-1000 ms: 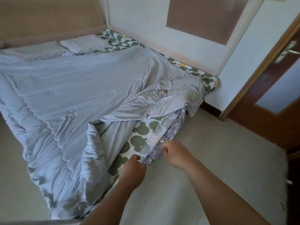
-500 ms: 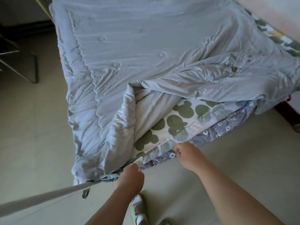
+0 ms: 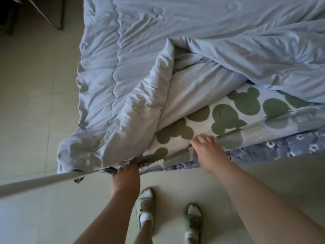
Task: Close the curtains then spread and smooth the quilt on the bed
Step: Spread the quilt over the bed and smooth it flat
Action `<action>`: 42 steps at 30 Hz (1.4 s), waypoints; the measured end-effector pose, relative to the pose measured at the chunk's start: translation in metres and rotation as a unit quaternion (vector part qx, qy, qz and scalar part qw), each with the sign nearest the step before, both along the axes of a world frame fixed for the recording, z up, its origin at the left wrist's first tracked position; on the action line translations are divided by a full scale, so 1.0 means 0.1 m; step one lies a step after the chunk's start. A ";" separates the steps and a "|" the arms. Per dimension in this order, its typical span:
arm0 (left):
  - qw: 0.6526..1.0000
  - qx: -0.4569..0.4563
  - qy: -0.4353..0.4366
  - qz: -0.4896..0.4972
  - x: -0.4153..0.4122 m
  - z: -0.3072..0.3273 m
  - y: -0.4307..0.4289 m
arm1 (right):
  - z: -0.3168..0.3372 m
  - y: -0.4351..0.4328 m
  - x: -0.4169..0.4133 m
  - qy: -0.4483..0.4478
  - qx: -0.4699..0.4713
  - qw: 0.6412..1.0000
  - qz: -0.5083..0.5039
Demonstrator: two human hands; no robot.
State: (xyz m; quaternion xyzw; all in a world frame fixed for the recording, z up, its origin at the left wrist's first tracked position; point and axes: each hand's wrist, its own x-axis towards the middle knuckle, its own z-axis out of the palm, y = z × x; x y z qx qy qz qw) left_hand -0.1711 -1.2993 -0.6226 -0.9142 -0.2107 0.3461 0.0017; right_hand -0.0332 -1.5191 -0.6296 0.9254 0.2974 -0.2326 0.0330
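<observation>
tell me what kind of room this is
Most likely a bedroom at home. A bed fills the view, with a rumpled pale blue quilt over a sheet printed with green mouse heads. The person stands on a tiled floor in slippers.

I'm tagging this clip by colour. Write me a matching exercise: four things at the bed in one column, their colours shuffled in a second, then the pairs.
Things
1. quilt
2. patterned sheet
3. floral fabric below that sheet
4. slippers

Colours
A. pale green
B. light blue
C. white with green shapes
D. purple with small white flowers

Pairs: 1-B; 2-C; 3-D; 4-A
</observation>
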 end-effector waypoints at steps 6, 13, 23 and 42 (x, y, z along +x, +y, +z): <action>0.997 -0.043 -0.036 0.057 -0.32 -0.38 -0.16 | -0.20 -0.38 -0.26 0.066 -0.090 0.991 0.068; 0.983 -0.072 -0.084 0.144 -0.20 -0.35 -0.21 | -0.31 -0.70 -0.47 0.098 0.004 0.995 -0.007; 0.970 0.079 -0.224 0.049 0.83 0.26 -0.15 | 0.09 -0.08 0.03 -0.002 0.229 0.964 -0.134; 0.983 -0.166 -0.036 0.067 -0.70 -0.16 -0.25 | 0.14 -0.37 -0.32 0.089 -0.223 0.967 0.086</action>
